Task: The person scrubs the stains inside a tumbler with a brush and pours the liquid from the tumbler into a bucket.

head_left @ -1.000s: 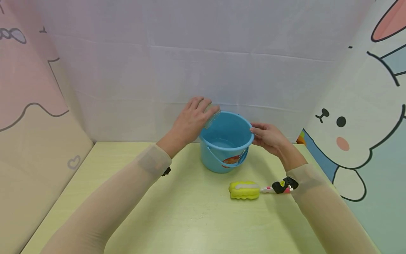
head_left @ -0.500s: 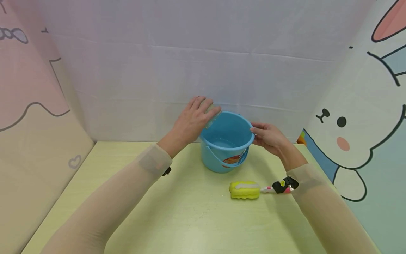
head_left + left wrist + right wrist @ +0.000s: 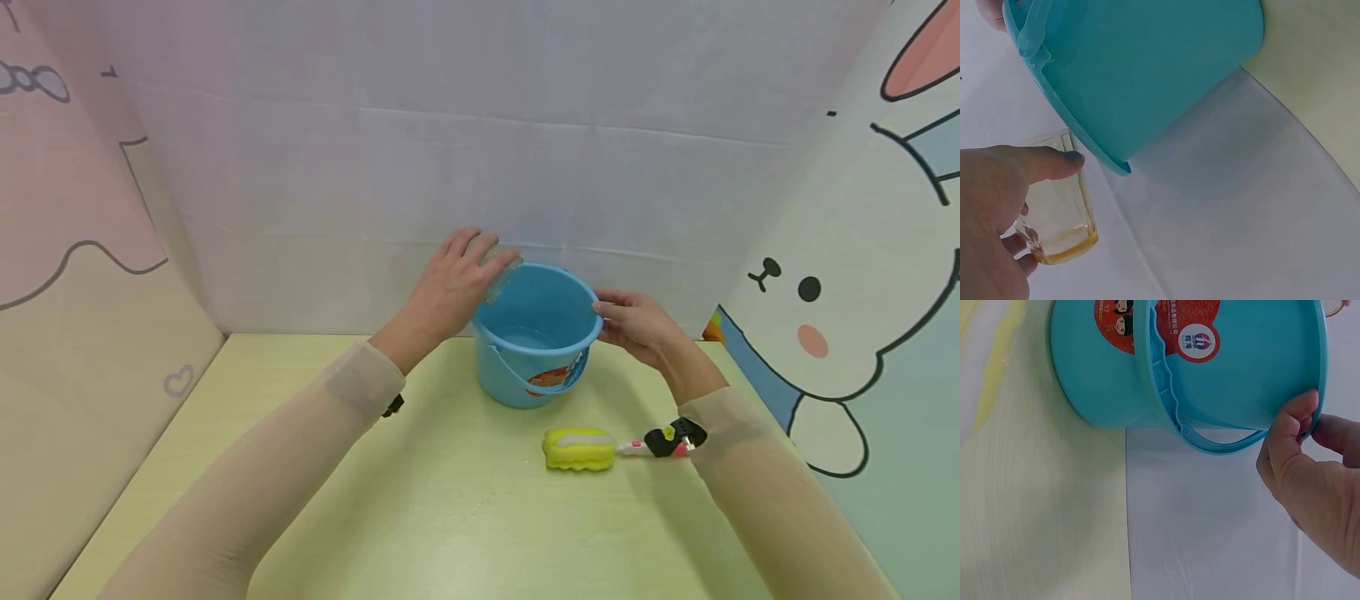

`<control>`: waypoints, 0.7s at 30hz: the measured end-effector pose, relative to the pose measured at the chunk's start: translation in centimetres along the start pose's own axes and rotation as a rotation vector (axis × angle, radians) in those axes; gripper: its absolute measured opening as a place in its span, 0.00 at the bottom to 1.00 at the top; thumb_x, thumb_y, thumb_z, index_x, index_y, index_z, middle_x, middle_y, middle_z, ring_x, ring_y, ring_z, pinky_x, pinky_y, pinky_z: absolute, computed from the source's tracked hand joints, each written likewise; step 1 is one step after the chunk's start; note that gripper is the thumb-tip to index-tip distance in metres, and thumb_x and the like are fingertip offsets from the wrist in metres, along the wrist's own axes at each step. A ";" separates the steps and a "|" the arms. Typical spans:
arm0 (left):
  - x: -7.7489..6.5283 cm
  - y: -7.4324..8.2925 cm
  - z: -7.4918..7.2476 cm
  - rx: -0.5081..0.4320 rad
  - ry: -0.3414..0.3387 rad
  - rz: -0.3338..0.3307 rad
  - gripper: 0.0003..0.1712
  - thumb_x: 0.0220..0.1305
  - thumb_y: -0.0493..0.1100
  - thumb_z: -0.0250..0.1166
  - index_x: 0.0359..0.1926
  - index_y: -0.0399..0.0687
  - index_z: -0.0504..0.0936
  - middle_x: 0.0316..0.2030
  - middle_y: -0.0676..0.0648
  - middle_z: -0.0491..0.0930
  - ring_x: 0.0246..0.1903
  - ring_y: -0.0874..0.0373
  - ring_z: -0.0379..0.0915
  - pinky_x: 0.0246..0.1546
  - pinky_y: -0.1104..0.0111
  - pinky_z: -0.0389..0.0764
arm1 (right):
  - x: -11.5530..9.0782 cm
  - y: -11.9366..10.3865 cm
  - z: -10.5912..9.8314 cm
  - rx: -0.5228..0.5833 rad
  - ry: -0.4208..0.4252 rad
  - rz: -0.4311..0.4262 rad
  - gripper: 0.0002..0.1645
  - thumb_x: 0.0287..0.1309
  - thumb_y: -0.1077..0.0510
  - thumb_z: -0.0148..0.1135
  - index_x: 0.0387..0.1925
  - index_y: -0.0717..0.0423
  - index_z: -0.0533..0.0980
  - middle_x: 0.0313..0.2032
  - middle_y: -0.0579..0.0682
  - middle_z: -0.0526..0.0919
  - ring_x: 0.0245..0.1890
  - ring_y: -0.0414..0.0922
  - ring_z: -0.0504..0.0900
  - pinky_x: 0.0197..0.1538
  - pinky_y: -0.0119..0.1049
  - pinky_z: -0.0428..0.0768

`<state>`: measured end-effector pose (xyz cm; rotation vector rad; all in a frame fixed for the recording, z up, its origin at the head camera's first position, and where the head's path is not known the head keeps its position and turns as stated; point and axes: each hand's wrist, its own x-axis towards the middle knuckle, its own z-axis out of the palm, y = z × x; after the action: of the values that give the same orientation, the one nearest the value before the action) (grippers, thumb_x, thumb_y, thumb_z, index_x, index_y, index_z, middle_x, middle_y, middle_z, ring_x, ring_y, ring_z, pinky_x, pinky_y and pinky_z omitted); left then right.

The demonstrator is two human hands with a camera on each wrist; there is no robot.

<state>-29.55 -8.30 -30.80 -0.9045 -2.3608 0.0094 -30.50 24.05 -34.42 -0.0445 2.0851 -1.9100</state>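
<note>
My left hand grips a clear drinking glass beside the left rim of a light blue bucket. The glass is tipped over on its side, its mouth turned toward the bucket's opening and its amber-tinted base away from it. Fingers hide much of the glass in the head view. On the other side, my right hand pinches the bucket's rim between thumb and fingers. The bucket stands upright near the table's back edge, handle hanging down at the front. Something clear, perhaps water, shows at its bottom.
In front of the bucket, a yellow sponge brush lies on the pale table, its white and pink handle partly behind the right wrist's black camera strap. A white cloth hangs behind, and printed cloths stand on both sides.
Both hands, the glass and the bucket hold nearly the same positions throughout. Only a very slight shift of the head view shows.
</note>
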 end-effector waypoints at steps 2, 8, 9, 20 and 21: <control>-0.1 0.0 0.0 -0.039 0.014 -0.027 0.33 0.72 0.26 0.60 0.73 0.53 0.75 0.66 0.39 0.73 0.70 0.37 0.64 0.73 0.49 0.67 | 0.0 0.1 -0.1 -0.003 0.000 -0.001 0.34 0.83 0.58 0.51 0.81 0.64 0.56 0.68 0.65 0.70 0.46 0.44 0.86 0.48 0.32 0.86; -0.7 0.0 -0.3 -0.166 0.003 -0.127 0.44 0.58 0.35 0.80 0.74 0.53 0.72 0.65 0.39 0.73 0.68 0.38 0.64 0.71 0.49 0.68 | 0.1 0.1 -0.2 -0.004 -0.004 -0.005 0.34 0.83 0.58 0.52 0.81 0.65 0.57 0.67 0.64 0.71 0.46 0.43 0.87 0.48 0.32 0.86; -0.8 -0.1 -0.4 -0.184 -0.003 -0.144 0.47 0.56 0.37 0.83 0.75 0.53 0.72 0.65 0.39 0.73 0.68 0.38 0.65 0.71 0.49 0.68 | 0.1 0.1 -0.2 0.000 -0.005 -0.004 0.34 0.83 0.58 0.52 0.81 0.65 0.57 0.68 0.65 0.71 0.45 0.43 0.87 0.48 0.32 0.86; -2.4 -0.2 -0.3 -0.378 0.060 -0.284 0.52 0.51 0.39 0.87 0.75 0.49 0.71 0.65 0.40 0.73 0.66 0.39 0.66 0.68 0.49 0.71 | -0.3 -0.2 -0.3 -0.007 -0.013 0.003 0.35 0.83 0.58 0.51 0.82 0.65 0.55 0.71 0.67 0.67 0.46 0.41 0.88 0.51 0.33 0.86; -2.6 -0.2 -0.3 -0.397 0.068 -0.294 0.52 0.50 0.38 0.87 0.75 0.48 0.71 0.65 0.40 0.73 0.66 0.39 0.66 0.68 0.49 0.71 | -0.3 -0.3 -0.3 -0.007 -0.014 0.005 0.35 0.83 0.59 0.51 0.82 0.66 0.55 0.71 0.67 0.67 0.45 0.41 0.87 0.51 0.33 0.86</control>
<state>-27.99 -10.13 -31.85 -0.7070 -2.4505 -0.6150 -30.34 24.36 -34.09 -0.0532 2.0809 -1.8941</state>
